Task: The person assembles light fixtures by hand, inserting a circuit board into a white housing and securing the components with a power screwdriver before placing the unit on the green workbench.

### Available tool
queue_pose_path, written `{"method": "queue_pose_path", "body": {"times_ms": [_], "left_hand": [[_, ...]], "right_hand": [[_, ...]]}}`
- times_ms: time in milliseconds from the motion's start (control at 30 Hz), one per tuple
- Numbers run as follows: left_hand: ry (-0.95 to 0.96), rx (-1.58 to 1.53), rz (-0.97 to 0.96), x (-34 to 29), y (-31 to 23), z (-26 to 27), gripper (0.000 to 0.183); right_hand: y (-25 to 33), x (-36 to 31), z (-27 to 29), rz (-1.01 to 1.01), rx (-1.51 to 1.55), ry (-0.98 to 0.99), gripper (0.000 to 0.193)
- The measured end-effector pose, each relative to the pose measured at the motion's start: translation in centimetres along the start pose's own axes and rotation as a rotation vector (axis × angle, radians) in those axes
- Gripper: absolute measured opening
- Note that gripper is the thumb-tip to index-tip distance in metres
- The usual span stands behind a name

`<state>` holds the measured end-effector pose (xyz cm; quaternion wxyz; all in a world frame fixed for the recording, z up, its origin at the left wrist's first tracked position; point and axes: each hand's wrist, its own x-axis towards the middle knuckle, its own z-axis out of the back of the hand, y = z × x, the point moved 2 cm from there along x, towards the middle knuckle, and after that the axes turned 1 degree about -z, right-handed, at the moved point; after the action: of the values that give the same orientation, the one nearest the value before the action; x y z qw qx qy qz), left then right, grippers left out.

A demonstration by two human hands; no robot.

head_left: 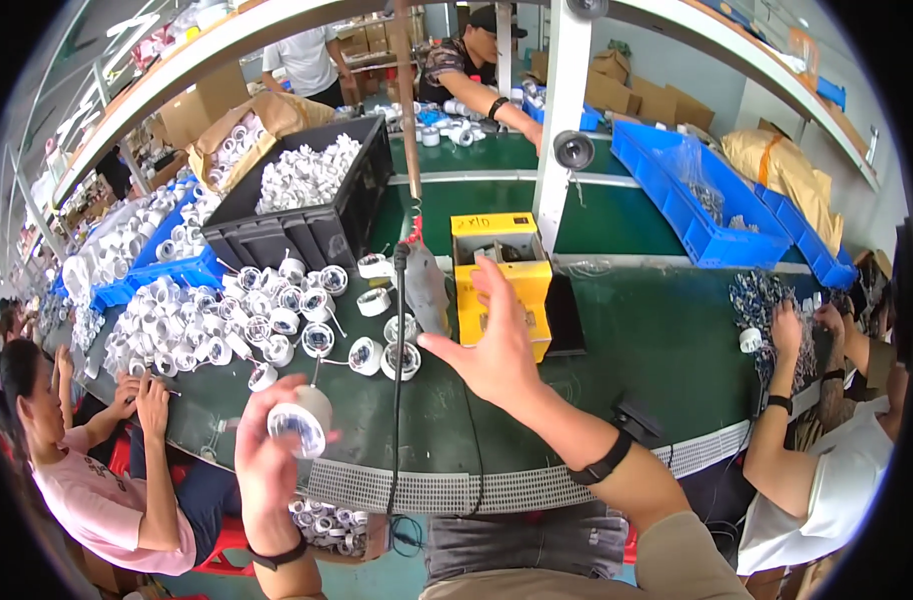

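Observation:
My left hand [260, 440] is closed around a white round housing [301, 423] with a dark inside, held above the near part of the green bench. My right hand [497, 345] is raised with thumb and fingers spread, and nothing is in it. Just left of its thumb hangs a grey hand tool [430, 295], apparently an electric screwdriver, with a black cable [400, 350]. Behind my right hand stands an open yellow box [497, 232] with small dark parts inside. Beyond my left hand lie several similar white housings [317, 339], some with thin wires sticking out.
A black crate [302, 240] of small white parts stands behind the heaped housings. Blue bins [697, 215] line the far right. A white post [562, 130] rises from the bench [367, 440]. People work at left [107, 480], right [827, 470] and across [467, 70].

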<state>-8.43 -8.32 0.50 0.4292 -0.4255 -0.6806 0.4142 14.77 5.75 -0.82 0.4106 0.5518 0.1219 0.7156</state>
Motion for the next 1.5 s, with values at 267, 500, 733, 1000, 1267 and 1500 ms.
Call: {"method": "queue_pose_path", "body": {"times_ms": [267,500,733,1000,1267,1500], "left_hand": [[0.275,-0.117,0.603,2.5,8.6,-1.7,0.044],[0.555,-0.126,0.811,5.0,12.1,-9.8,0.035],[0.662,-0.119,0.820,5.0,15.1,-12.8,0.032],[0.753,-0.059,0.703,4.5,14.9,-12.4,0.043],[0.660,-0.113,0.732,4.3,14.9,-12.2,0.042],[0.584,-0.089,0.755,4.2,14.6,-11.9,0.043]], "right_hand": [[-2.8,-0.3,-2.7,-0.039,0.361,-0.017,0.059],[-1.5,1.9,3.7,-0.227,0.697,-0.225,0.054],[-3.4,2.1,5.7,-0.103,0.544,-0.241,0.066],[-3.7,2.8,4.7,-0.080,0.620,-0.135,0.068],[-3.3,3.8,3.4,-0.192,0.625,-0.187,0.043],[-3.8,3.7,2.6,-0.176,0.615,-0.156,0.039]]}}
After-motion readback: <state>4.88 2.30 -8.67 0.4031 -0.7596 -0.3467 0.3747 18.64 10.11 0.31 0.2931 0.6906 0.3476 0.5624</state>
